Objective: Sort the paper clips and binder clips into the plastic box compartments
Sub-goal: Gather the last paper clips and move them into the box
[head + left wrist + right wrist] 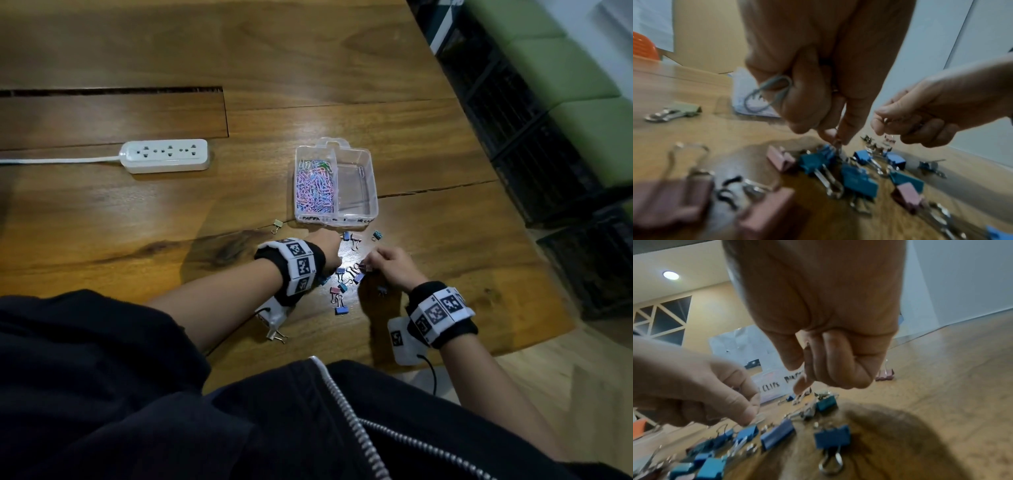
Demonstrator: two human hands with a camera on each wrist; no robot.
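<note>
A clear plastic box (371,205) stands on the wooden table. Its left compartment is full of coloured paper clips (315,186); the right one holds a single paper clip (361,171). Several blue and pink binder clips (342,284) (859,180) (777,434) lie scattered in front of it. My left hand (339,240) (835,139) pinches the wire handle of a blue binder clip (826,152) on the table and keeps a wire loop (768,94) tucked under its curled fingers. My right hand (371,262) (801,382) pinches a small pink binder clip (889,141) just above the pile.
A green binder clip (278,225) lies left of the box, a teal one (376,235) to the right, another by my left wrist (277,335). A white power strip (164,156) sits far left. Dark crates (534,154) stand beyond the table's right edge.
</note>
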